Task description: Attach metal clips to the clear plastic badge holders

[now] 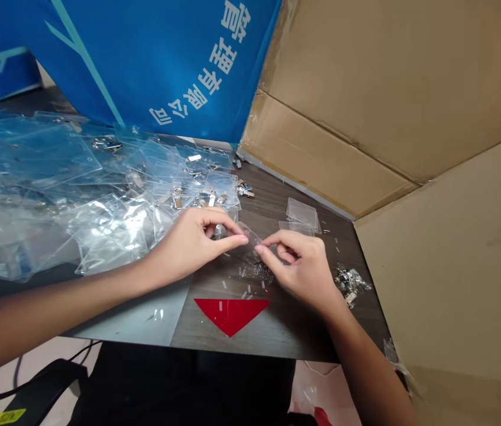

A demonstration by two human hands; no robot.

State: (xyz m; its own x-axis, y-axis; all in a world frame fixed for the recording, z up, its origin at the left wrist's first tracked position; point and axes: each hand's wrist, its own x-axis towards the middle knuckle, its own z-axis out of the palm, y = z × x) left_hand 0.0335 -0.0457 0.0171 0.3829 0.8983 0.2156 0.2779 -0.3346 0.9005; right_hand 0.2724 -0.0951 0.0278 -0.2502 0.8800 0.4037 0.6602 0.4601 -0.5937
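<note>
My left hand point(208, 236) is pinched, thumb against fingertips, at the left edge of a small transparent plastic sheet point(251, 235). From the other side, my right hand point(299, 260) grips the same sheet between thumb and fingers. The sheet is tilted above the dark table and hard to make out in full. Below it lie several tiny transparent plastic strips point(249, 289) and crumbs. A red triangle point(233, 313) sits near the table's front edge, with one strip on it.
A broad heap of transparent badge sleeves point(50, 154) with metal clips fills the left. Transparent rectangular sheets point(302, 211) lie behind my right hand, and metal clips point(352, 284) are piled to its right. Cardboard point(330, 142) walls the right; a blue panel point(166, 59) stands behind.
</note>
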